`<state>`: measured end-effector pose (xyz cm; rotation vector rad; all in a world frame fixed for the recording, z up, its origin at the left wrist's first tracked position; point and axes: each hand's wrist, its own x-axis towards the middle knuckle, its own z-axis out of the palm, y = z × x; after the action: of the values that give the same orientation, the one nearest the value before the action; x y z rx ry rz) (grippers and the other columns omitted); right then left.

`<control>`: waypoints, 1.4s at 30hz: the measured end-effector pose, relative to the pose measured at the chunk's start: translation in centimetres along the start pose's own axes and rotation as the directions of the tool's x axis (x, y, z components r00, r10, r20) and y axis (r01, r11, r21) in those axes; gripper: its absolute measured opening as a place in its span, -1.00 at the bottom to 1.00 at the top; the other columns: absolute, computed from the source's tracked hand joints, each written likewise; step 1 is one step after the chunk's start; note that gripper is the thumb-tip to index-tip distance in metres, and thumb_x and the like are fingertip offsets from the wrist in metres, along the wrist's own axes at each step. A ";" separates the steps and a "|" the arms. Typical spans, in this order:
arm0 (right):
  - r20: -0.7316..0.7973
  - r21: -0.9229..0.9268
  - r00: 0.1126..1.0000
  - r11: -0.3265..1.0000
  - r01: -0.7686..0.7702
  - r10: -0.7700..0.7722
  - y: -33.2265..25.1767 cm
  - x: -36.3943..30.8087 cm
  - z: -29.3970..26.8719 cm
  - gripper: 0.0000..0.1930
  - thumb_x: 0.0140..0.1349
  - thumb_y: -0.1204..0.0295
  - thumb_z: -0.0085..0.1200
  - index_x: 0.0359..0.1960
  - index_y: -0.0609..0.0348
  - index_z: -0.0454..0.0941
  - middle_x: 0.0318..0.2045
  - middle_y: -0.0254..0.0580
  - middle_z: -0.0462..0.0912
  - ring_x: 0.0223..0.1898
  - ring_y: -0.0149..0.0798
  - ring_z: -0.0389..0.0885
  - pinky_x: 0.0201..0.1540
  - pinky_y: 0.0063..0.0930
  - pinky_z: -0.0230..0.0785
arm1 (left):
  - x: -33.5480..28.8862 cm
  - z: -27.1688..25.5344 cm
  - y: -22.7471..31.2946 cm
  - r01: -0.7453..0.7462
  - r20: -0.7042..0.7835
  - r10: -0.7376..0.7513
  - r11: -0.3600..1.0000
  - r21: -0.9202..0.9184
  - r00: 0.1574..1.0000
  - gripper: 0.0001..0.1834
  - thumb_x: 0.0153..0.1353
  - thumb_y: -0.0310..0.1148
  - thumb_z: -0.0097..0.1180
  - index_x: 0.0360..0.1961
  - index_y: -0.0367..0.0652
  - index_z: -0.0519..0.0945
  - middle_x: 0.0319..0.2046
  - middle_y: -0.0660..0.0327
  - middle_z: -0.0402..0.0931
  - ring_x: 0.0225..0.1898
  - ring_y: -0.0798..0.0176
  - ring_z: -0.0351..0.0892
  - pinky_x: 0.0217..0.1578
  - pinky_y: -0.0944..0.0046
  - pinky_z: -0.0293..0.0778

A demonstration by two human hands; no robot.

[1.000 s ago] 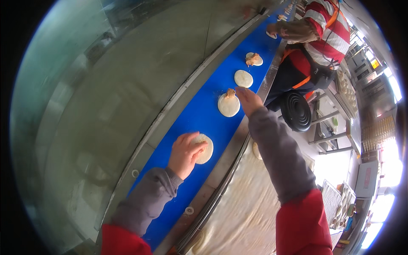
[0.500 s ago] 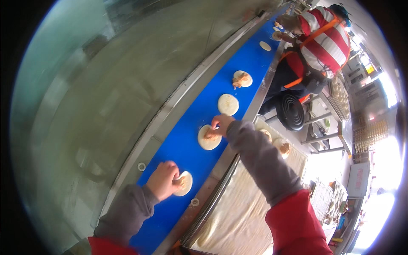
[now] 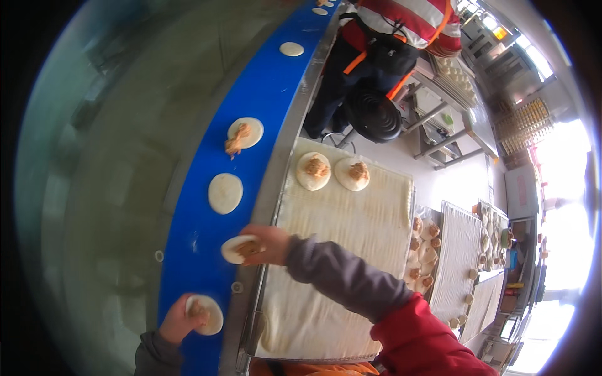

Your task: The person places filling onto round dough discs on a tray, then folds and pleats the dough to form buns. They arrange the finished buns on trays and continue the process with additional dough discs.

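The right hand point(image 3: 268, 244) has its fingers and thumb closed on the right side of an oval-looking dough round point(image 3: 230, 250), which carries a clump of brown filling point(image 3: 249, 247) close to the fingertips. This piece is at the right edge of the blue conveyor belt point(image 3: 188, 266), beside the metal rail point(image 3: 256, 276); whether it touches the belt is hard to tell. The left hand point(image 3: 177, 321) pinches the left side of a nearer dough round point(image 3: 214, 313), its thumb beside the filling in the middle; this piece is over the lower stretch of the belt, and its contact with the surface is also unclear. Both sleeves are gray toward the wrist, and the right one turns red higher up the arm.

Farther up the belt lies a plain dough round point(image 3: 226, 193), then a topped dough round point(image 3: 252, 130) whose filling spills over its lower left edge onto the belt. Well beyond it is a small pale disc point(image 3: 291, 49).

Right of the rail, a cloth-lined tray point(image 3: 342, 244) bears two filled pieces, a left bun point(image 3: 313, 171) and a right bun point(image 3: 352, 174), side by side near its far edge. A black round stool point(image 3: 374, 116) stands past the tray, next to a co-worker point(image 3: 401, 19) in a red-and-white striped top. More filled pieces point(image 3: 425, 250) sit in rows farther right.
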<state>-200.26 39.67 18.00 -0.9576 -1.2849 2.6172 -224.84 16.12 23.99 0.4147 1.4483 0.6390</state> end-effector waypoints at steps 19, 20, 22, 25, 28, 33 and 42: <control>-0.658 -0.733 0.479 0.350 -0.583 -0.581 -4.5 -16.1 -26.3 -0.47 0.13 0.35 0.22 0.17 0.16 0.42 0.10 0.03 0.48 0.15 0.03 0.44 0.18 -0.15 0.29 | 19.0 21.2 12.8 -0.600 0.193 0.572 0.716 0.357 0.797 -0.48 -0.01 -0.27 0.38 -0.02 -0.22 0.49 -0.08 0.01 0.53 -0.04 0.06 0.55 -0.01 0.15 0.47; -0.516 -0.817 0.412 0.287 -0.500 -0.751 -4.6 -16.3 -26.1 -0.48 0.14 0.38 0.21 0.17 0.15 0.42 0.10 0.02 0.47 0.11 -0.01 0.47 0.13 -0.18 0.34 | 18.7 21.0 12.7 -0.670 0.188 0.680 0.567 0.479 0.709 -0.48 -0.02 -0.29 0.37 -0.03 -0.22 0.50 -0.06 -0.01 0.52 -0.03 0.01 0.54 0.00 0.12 0.46; -0.361 -0.906 0.317 0.250 -0.341 -0.877 -4.8 -15.9 -24.3 -0.52 0.16 0.46 0.18 0.16 0.14 0.43 0.06 -0.01 0.50 0.01 -0.10 0.54 0.01 -0.25 0.41 | 17.5 20.5 11.8 -0.610 0.134 0.873 0.211 0.764 0.469 -0.50 -0.03 -0.32 0.36 -0.04 -0.22 0.52 -0.02 -0.05 0.48 -0.01 -0.08 0.50 0.02 0.05 0.43; -0.187 -0.982 0.442 0.184 -0.050 -0.878 -5.8 -13.3 -17.8 -0.62 0.19 0.56 0.09 0.08 0.15 0.47 -0.07 -0.11 0.57 -0.14 -0.18 0.59 -0.11 -0.39 0.46 | 12.9 18.0 7.8 -0.539 -0.043 0.945 0.221 0.812 0.324 -0.52 -0.01 -0.36 0.34 -0.01 -0.17 0.54 0.03 -0.04 0.46 0.05 -0.10 0.45 0.06 0.01 0.39; 0.010 -0.892 0.734 0.326 0.313 -0.679 -4.7 -7.5 -7.5 -0.77 0.22 0.58 0.10 -0.08 0.18 0.56 -0.19 -0.18 0.62 -0.22 -0.25 0.60 -0.14 -0.47 0.45 | 6.2 11.4 1.9 -0.354 -0.285 0.886 0.415 0.838 0.366 -0.47 0.02 -0.36 0.31 0.05 -0.21 0.48 0.03 -0.05 0.43 0.06 -0.14 0.41 0.02 -0.01 0.38; 0.501 -0.829 0.715 -0.032 0.559 -0.488 1.4 3.8 9.3 -0.55 0.03 0.40 0.28 0.03 0.06 0.54 0.01 -0.15 0.56 0.10 -0.03 0.47 0.07 -0.18 0.39 | -1.1 4.2 -6.6 0.012 -0.585 0.712 0.631 0.776 0.389 -0.40 -0.01 -0.47 0.27 0.13 -0.19 0.42 0.04 0.00 0.43 0.06 -0.15 0.37 0.10 -0.01 0.31; 0.609 -0.787 0.782 0.021 0.617 -0.128 8.4 8.0 17.7 -0.73 0.05 0.35 0.26 -0.17 0.01 0.66 0.08 -0.16 0.50 0.06 -0.03 0.45 0.08 -0.24 0.34 | -4.4 1.7 -16.7 -0.303 -0.572 0.747 0.662 0.685 0.338 -0.61 -0.01 -0.58 0.19 -0.08 -0.16 0.49 -0.07 0.01 0.46 -0.06 -0.09 0.45 -0.06 0.11 0.43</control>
<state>-214.95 24.59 15.85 0.1151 -2.9677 1.1706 -220.66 0.74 17.20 1.1587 2.4650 1.1432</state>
